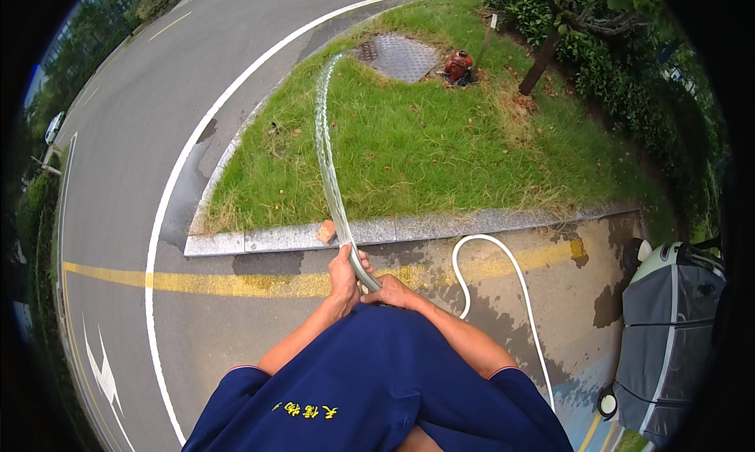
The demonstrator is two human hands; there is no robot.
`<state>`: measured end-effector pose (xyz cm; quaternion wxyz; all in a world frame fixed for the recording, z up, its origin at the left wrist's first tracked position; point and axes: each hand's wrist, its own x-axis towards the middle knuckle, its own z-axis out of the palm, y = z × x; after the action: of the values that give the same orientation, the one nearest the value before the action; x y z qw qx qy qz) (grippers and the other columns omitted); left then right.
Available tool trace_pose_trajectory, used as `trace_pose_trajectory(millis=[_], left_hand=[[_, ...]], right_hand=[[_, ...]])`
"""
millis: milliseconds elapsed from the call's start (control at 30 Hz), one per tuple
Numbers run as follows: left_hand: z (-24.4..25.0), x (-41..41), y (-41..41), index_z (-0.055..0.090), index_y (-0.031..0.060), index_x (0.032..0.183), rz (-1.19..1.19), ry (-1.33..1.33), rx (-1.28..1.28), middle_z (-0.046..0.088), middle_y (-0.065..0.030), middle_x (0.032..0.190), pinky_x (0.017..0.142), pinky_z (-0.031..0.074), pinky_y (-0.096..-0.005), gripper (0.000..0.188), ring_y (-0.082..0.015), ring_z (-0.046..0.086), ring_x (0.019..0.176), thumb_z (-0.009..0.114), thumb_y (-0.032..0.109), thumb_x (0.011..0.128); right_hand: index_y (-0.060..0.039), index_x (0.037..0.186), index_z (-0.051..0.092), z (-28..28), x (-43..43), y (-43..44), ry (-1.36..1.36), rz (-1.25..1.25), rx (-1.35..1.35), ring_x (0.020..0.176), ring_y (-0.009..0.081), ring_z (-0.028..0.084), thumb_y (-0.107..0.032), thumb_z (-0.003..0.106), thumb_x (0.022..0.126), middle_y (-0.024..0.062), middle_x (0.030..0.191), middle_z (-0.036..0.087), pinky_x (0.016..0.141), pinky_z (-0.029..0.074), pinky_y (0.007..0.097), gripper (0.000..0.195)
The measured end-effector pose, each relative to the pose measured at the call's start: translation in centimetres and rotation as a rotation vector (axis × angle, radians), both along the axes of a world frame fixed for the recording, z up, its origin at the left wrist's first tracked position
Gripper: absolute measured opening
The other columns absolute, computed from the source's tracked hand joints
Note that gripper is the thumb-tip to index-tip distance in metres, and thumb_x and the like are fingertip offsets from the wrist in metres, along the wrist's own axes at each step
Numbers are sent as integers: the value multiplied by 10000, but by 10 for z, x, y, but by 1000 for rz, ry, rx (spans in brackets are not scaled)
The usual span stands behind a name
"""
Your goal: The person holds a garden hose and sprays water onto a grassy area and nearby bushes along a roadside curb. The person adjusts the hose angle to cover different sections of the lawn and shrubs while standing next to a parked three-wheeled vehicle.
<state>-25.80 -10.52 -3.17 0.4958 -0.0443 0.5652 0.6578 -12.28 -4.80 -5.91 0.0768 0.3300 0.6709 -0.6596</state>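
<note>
A pale garden hose (364, 270) runs between my two hands, its mouth pointing away from me over the kerb. My left hand (343, 277) is wrapped around it near the outlet. Lower down and to the right, my right hand (391, 291) grips the same hose close to my waist. From the mouth a stream of water (323, 119) arcs out over the grass (407, 151), reaching toward a metal cover plate (407, 57). More white hose (524, 275) loops across the wet pavement on my right.
A granite kerb (377, 232) with a broken brick (325, 231) edges the lawn. Farther back are a red hydrant (458, 66), a post (487, 39) and a tree trunk (540, 62). A scooter with a grey cover (669, 340) stands right; a road (236, 33) curves left.
</note>
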Motion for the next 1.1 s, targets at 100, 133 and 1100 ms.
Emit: trace_pose_trajectory(millis=[100,133,1100], left_hand=[[0,-2,-1,556,35,844,15,4,-17,568,-70,665,568,520,-341,422,-197,577,575,406,393,1009],[2,-2,-2,555,34,843,13,6,-23,568,-70,666,569,522,-339,421,-195,577,577,408,393,1009],[2,-12,-20,559,13,851,136,18,-22,566,-79,670,588,538,-344,404,-201,579,580,422,360,1007]], right_hand=[[-52,617,533,1,-1,1,-3,1,-26,585,135,523,-315,777,709,29,615,555,559,393,312,371],[-39,633,548,3,-2,2,-9,4,-41,600,148,529,-320,781,695,42,633,565,573,403,319,371],[-21,638,581,1,-18,-2,10,80,-57,605,151,544,-295,784,679,49,638,586,592,423,323,343]])
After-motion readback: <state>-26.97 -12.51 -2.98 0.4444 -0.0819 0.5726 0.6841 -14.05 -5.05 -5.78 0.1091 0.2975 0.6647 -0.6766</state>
